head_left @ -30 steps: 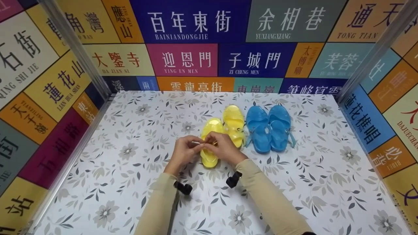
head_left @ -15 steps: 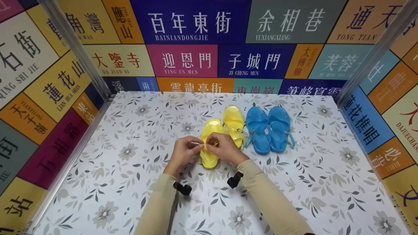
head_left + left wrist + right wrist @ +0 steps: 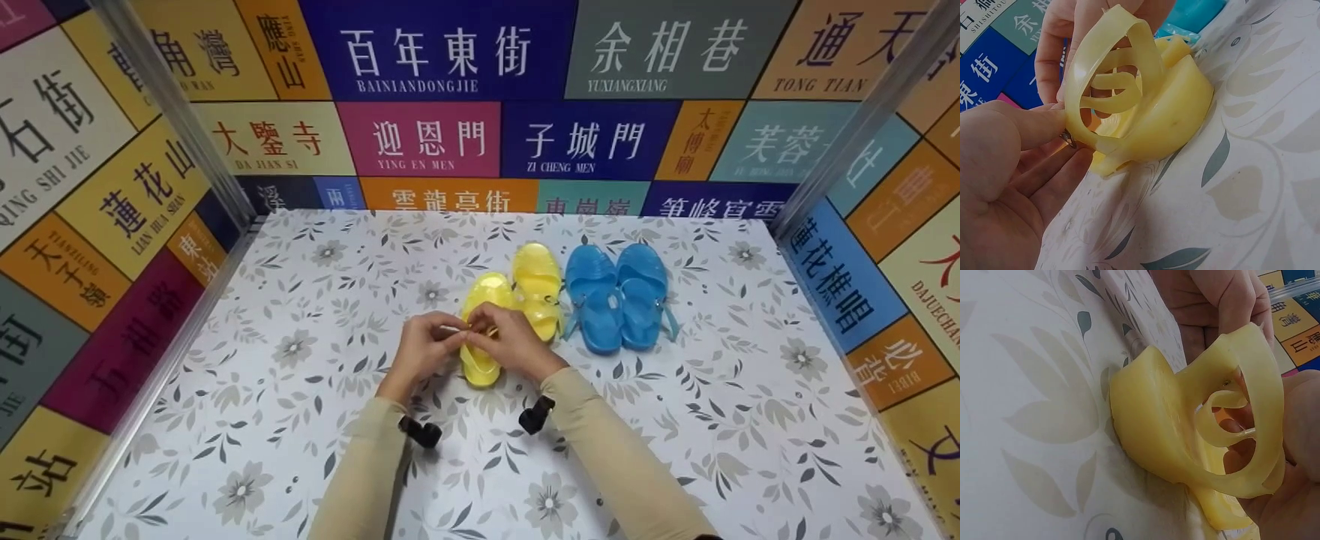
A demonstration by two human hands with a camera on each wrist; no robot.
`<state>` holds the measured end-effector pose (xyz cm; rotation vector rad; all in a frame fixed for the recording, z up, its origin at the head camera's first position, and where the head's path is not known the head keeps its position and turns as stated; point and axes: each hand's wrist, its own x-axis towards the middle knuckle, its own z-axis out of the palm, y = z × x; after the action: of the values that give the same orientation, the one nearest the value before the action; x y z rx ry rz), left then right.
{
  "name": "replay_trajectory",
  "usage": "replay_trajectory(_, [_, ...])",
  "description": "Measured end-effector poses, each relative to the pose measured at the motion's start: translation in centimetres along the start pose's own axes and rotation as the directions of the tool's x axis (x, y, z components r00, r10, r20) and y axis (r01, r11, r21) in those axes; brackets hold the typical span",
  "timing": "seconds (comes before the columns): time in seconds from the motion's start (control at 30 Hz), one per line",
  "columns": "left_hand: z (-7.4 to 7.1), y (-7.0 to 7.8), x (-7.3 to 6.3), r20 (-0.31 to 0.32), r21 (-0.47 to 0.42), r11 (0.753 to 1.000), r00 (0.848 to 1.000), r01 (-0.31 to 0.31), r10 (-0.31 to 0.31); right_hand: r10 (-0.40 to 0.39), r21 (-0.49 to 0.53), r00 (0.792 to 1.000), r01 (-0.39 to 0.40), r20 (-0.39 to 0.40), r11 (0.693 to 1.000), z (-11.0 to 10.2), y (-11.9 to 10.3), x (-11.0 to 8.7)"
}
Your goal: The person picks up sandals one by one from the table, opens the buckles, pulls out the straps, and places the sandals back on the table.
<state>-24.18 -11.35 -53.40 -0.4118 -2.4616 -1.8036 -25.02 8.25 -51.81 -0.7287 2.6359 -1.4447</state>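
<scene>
A yellow jelly sandal (image 3: pixel 482 369) lies sole down on the floral-patterned surface, its toe pointing away. Over its left side, my left hand (image 3: pixel 429 345) pinches the ankle strap (image 3: pixel 1079 73) between thumb and fingers, right by a small metal buckle (image 3: pixel 1068 138). My right hand (image 3: pixel 515 339) meets it from the right and holds the strap too; in the right wrist view its fingers (image 3: pixel 1239 458) show through the strap loop. Both hands cover the sandal's middle in the head view. The other yellow sandal (image 3: pixel 535 271) lies just to the right, slightly farther back.
A pair of blue sandals, the left one (image 3: pixel 592 296) beside the right one (image 3: pixel 642 300), lies right of the yellow ones. Printed panels (image 3: pixel 420 139) with large characters wall the surface (image 3: pixel 300 420) at the back and both sides.
Both hands stay over the same sandal. The right fingers shift slightly at the strap and come back close against the left fingertips.
</scene>
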Motion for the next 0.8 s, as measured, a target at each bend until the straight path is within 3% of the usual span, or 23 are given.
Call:
replay_trajectory(0.3, [0.11, -0.2, -0.05, -0.002, -0.027, 0.999, 0.999, -0.036, 0.035, 0.021, -0.011, 1.0, -0.021, -0.001, 1.0, -0.01, 0.14, -0.06])
replay_trajectory(0.53, [0.26, 0.6, -0.19, -0.011, -0.021, 1.0, 1.0, -0.006, 0.006, 0.031, 0.024, 1.0, -0.031, 0.0, 0.999, -0.3, 0.18, -0.1])
replay_trajectory(0.8, [-0.02, -0.11, 0.09, 0.005, -0.023, 1.0, 1.0, -0.014, 0.014, 0.019, 0.02, 1.0, -0.019, -0.019, 1.0, -0.48, 0.32, -0.12])
